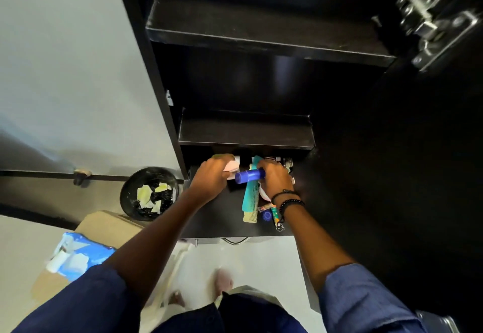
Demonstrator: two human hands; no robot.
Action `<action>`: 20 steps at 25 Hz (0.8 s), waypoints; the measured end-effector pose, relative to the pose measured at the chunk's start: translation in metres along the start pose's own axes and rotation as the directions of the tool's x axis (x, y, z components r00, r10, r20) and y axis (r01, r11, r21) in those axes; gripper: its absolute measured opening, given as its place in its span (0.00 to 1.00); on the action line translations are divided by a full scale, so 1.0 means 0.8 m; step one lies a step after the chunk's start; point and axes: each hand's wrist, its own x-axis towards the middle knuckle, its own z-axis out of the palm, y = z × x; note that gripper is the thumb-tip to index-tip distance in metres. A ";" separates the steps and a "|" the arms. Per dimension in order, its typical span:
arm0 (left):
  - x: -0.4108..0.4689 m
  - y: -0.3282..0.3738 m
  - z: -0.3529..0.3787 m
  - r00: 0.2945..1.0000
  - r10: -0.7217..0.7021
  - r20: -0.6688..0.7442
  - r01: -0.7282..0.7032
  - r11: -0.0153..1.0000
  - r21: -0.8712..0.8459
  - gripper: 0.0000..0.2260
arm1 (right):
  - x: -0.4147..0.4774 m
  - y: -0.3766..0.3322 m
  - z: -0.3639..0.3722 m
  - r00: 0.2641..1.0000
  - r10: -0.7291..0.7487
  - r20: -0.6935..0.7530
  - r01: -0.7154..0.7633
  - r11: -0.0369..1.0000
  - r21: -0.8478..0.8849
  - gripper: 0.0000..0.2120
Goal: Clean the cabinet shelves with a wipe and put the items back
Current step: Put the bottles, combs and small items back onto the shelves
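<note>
Tube gripped by right hand, pink item — by left hand

Left hand grips pink item; right hand grips blue tube.

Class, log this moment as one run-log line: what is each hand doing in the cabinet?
left hand: grips pale pink item | right hand: grips blue tube | teal comb: lies on bottom shelf
</note>
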 end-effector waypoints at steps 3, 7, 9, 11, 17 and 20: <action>-0.028 0.008 -0.044 0.997 -0.048 -0.054 0.044 0.997 -0.066 0.16 | -0.024 -0.018 -0.032 0.998 0.063 -0.013 -0.060 0.980 0.191 0.15; -0.068 0.023 -0.101 0.974 -0.032 -0.226 -0.016 0.978 -0.207 0.18 | -0.049 -0.060 -0.089 0.998 0.043 -0.047 -0.018 0.898 0.440 0.19; -0.080 0.036 -0.127 0.956 -0.030 -0.291 -0.054 0.960 -0.275 0.20 | -0.058 -0.083 -0.118 0.997 0.029 -0.071 0.012 0.854 0.520 0.20; -0.088 0.052 -0.160 0.934 -0.028 -0.357 -0.100 0.937 -0.335 0.21 | -0.066 -0.107 -0.150 0.992 0.019 -0.126 0.060 0.803 0.593 0.20; -0.093 0.115 -0.267 0.821 0.054 -0.568 -0.291 0.897 -0.334 0.19 | -0.073 -0.169 -0.250 0.953 0.009 -0.302 0.225 0.645 0.730 0.24; -0.091 0.145 -0.313 0.757 0.121 -0.642 -0.392 0.870 -0.299 0.18 | -0.073 -0.192 -0.301 0.920 -0.010 -0.391 0.327 0.570 0.754 0.22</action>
